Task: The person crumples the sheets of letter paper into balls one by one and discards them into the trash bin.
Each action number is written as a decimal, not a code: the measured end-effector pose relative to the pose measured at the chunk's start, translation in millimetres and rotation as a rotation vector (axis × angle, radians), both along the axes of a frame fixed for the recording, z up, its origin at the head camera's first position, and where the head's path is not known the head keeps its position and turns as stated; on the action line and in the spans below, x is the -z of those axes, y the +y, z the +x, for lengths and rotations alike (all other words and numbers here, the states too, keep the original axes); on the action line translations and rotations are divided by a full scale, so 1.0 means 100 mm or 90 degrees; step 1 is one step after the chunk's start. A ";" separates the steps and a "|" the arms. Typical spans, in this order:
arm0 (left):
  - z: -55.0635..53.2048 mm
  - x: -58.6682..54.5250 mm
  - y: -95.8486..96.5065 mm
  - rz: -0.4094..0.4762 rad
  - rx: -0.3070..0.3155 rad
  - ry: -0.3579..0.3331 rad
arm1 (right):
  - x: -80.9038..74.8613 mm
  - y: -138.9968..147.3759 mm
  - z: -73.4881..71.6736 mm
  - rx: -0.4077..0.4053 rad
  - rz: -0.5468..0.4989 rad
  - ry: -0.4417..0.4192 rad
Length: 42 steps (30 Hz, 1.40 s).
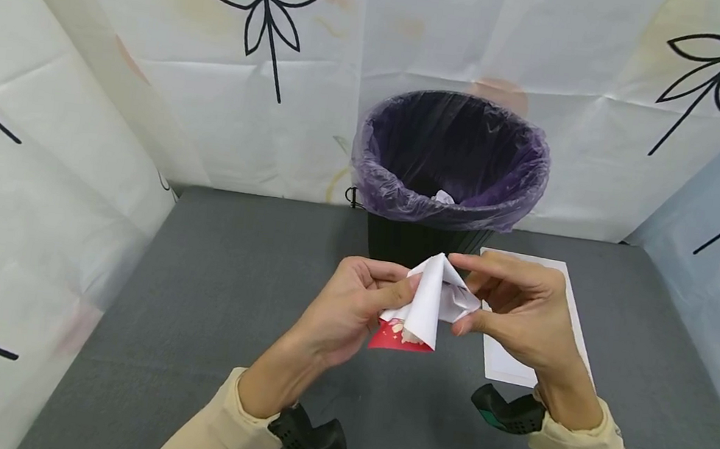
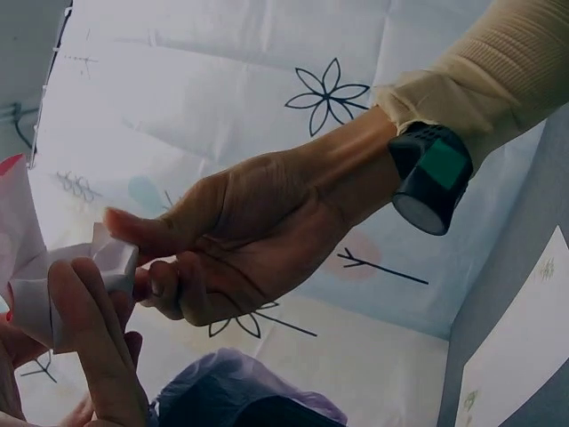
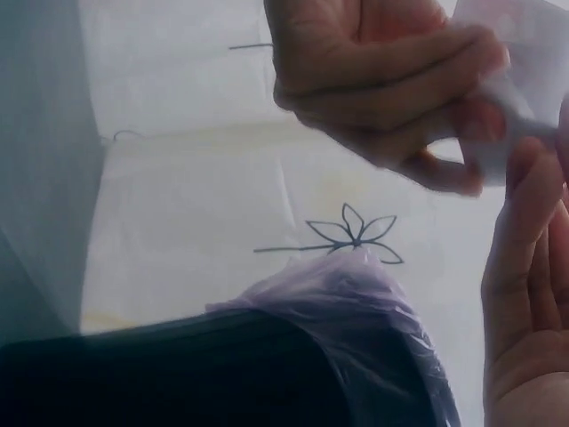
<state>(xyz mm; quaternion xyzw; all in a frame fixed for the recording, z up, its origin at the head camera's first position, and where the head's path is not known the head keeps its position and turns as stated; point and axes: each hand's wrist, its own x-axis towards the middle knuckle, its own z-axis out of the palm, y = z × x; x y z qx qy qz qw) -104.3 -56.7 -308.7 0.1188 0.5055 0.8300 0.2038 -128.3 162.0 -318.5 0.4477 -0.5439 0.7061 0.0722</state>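
A folded piece of paper [image 1: 430,295], white with a red printed edge, is held up between both hands above the table. My left hand [image 1: 361,302] pinches its left side, thumb on the near face. On the other side, my right hand [image 1: 517,305] has thumb and fingers at a white flap that stands out from the fold. From the left wrist view, the right hand [image 2: 258,236] grips a corner of the paper [image 2: 31,289] by thumb and fingers. In the right wrist view, the left hand [image 3: 382,89] holds the pale paper [image 3: 524,53], partly cut off by the frame.
A dark bin [image 1: 428,240] lined with a purple plastic bag [image 1: 397,192] stands behind the hands. Crumpled white paper [image 1: 443,197] lies inside. Partly beneath the right hand is a white sheet [image 1: 507,363] on the grey table [image 1: 238,299]. Flower-patterned cloth [image 1: 310,137] surrounds the table.
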 end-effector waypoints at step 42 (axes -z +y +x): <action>0.06 0.05 0.06 -0.026 -0.017 0.171 | -0.04 -0.25 0.03 0.167 -0.135 0.061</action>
